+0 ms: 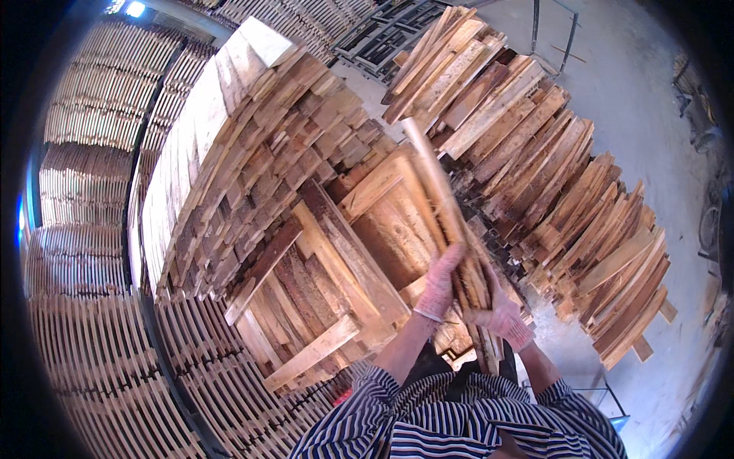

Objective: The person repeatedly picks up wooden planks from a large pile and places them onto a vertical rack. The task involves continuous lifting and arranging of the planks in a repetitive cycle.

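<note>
Both of my hands wear pale work gloves and grip a bundle of long, rough wooden boards in front of my body. My left hand wraps the left side of the bundle. A little lower, my right hand closes round its right side. The boards stand tilted, their far ends pointing up and slightly left, blurred by motion; their near ends reach my waist. How many boards there are I cannot tell. Just left of my hands lies a low pile of loose boards, some crossing others.
A tall, tight stack of boards rises on the left. To the right, a long row of leaning boards runs across the grey floor. Slatted wood stacks fill the far left. Dark metal frames lie at the back.
</note>
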Tool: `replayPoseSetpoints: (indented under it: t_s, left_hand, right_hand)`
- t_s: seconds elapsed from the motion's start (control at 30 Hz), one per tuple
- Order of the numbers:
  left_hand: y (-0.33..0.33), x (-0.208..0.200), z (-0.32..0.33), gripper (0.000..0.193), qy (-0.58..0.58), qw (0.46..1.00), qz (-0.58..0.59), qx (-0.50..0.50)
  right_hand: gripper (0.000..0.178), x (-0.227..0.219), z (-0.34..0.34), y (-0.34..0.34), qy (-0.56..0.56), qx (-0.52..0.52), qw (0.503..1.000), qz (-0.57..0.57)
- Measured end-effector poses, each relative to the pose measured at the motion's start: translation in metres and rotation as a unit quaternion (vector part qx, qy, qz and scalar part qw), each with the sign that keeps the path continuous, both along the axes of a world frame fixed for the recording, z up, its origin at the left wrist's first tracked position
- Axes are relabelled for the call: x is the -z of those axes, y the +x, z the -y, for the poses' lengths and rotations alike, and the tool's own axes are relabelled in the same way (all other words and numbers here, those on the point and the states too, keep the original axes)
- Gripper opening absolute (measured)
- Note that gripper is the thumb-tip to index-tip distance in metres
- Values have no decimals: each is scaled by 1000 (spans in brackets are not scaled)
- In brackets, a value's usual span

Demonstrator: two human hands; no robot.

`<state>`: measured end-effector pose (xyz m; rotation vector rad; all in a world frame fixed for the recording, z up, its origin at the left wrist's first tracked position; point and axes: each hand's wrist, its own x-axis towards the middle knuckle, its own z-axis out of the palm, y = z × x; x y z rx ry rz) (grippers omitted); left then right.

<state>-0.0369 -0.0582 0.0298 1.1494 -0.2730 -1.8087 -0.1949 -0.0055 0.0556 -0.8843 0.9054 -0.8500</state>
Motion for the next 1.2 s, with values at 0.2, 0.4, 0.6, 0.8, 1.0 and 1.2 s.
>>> replayPoseSetpoints:
  t_s: [0.2, 0.4, 0.6, 0.8, 1.0, 1.2]
  left_hand:
    - [117, 9, -15, 45, -30, 991, -23, -125]
    - [195, 28, -16, 53, -34, 982, 15, -183]
    - [217, 20, -4, 72, -33, 987, 22, -155]
    - [277, 40, -32, 87, -45, 992, -45, -111]
    - [275, 42, -27, 79, 22, 986, 84, -143]
    - [208, 18, 10, 79, 123, 969, 57, -208]
  right_hand:
    - [98, 6, 12, 101, -82, -102, 957, -260]
    - [93, -12, 16, 159, -68, -150, 941, -295]
    - [88, 2, 13, 172, -91, -119, 922, -358]
    - [62, 76, 75, 197, -277, -101, 794, -532]
    - [47, 89, 61, 222, -345, -116, 790, -494]
    - [83, 54, 47, 215, -260, -158, 897, -321]
